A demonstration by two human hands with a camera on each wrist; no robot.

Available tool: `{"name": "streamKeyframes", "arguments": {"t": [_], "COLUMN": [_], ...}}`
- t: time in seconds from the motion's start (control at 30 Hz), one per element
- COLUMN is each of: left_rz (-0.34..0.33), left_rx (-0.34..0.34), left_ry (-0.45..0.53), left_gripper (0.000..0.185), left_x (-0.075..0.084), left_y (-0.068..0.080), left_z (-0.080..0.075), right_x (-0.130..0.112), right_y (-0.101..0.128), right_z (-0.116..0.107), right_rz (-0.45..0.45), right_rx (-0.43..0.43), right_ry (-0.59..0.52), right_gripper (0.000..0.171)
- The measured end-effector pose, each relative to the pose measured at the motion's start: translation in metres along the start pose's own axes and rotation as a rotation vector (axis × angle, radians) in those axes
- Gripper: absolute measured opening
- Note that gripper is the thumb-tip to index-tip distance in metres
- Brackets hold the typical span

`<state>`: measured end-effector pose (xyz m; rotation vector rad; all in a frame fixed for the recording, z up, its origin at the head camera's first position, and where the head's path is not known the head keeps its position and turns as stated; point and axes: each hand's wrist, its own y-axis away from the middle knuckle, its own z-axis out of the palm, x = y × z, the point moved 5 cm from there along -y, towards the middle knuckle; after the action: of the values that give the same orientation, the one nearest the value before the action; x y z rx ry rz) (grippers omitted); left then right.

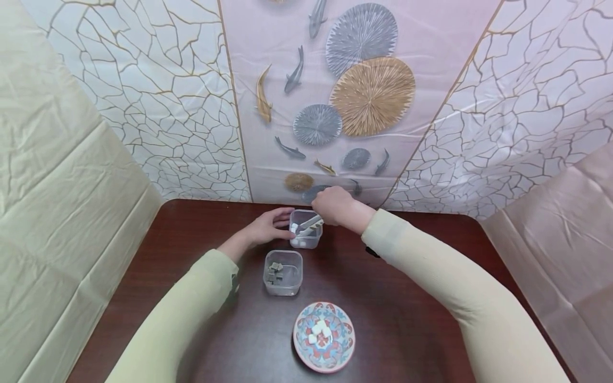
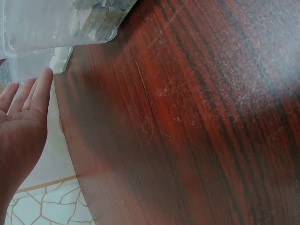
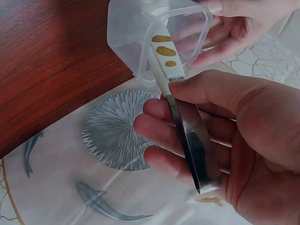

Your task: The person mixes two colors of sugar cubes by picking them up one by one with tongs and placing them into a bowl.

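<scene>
While my left hand (image 1: 266, 227) rests with straight fingers against the nine o'clock side of a clear plastic container (image 1: 306, 229), my right hand (image 1: 335, 205) comes in from three o'clock and grips a pair of tongs (image 1: 310, 223), thumb on top and fingers curled beneath. The tongs have a metal spring end in my palm and white tips with golden oval marks. The tips reach down inside the container, where small white cubes (image 1: 295, 229) lie; I cannot tell whether the tips are touching one. This container sits near the twelve o'clock edge of a dark reddish wooden table (image 1: 412, 319).

Just toward six o'clock from it stands a second clear container (image 1: 283, 273) holding a few grey-brown chunks (image 1: 275, 269). Farther toward six o'clock, slightly toward five, is a round patterned plate (image 1: 342, 338) in pink, blue and red, with several white cubes at its centre.

From my left wrist, my open palm (image 2: 18, 136) shows at nine o'clock, fingertips just beside the container's wall. From my right wrist, the tongs (image 3: 180, 110) run toward twelve o'clock into the container (image 3: 136, 33), and my left fingers lie against its far side.

Cloth printed with fish and round fan shapes hangs behind the table.
</scene>
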<state>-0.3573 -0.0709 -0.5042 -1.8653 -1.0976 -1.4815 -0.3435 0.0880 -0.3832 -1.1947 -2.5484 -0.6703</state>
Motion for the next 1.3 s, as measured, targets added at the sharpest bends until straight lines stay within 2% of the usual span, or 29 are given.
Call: {"name": "streamKeyframes", "arguments": {"t": [0.2,0.53,0.63,0.93,1.13,1.3], "left_rz": [0.0,0.003,0.002,-0.013,-0.013,0.001], "left_rx": [-0.003,0.004,0.004,-0.001,-0.002,-0.006], "left_ry": [-0.004,-0.003,-0.003,-0.008,-0.009,0.005], "left_gripper": [0.078,0.078,0.078,0.079,0.079,0.079], "left_x": [0.002,0.002,0.003,0.001,0.002,0.003], "left_y": [0.001,0.002,0.003,0.001,0.001,0.001], "left_z": [0.001,-0.001,-0.001,0.001,0.0,0.001], "right_x": [0.003,0.003,-0.001,-0.006,0.001,0.01], "right_y": [0.0,0.003,0.0,-0.005,0.002,0.013], "right_z": [0.002,0.001,0.004,0.009,0.007,0.004], "right_rz": [0.01,-0.016,-0.024,-0.036,-0.029,-0.026], "right_rx": [0.027,-0.031,-0.03,-0.036,-0.018,-0.005], "right_ry": [-0.016,-0.079,-0.066,-0.027,-0.047,-0.068], "right_gripper": [0.01,0.01,0.006,0.014,0.014,0.021]}}
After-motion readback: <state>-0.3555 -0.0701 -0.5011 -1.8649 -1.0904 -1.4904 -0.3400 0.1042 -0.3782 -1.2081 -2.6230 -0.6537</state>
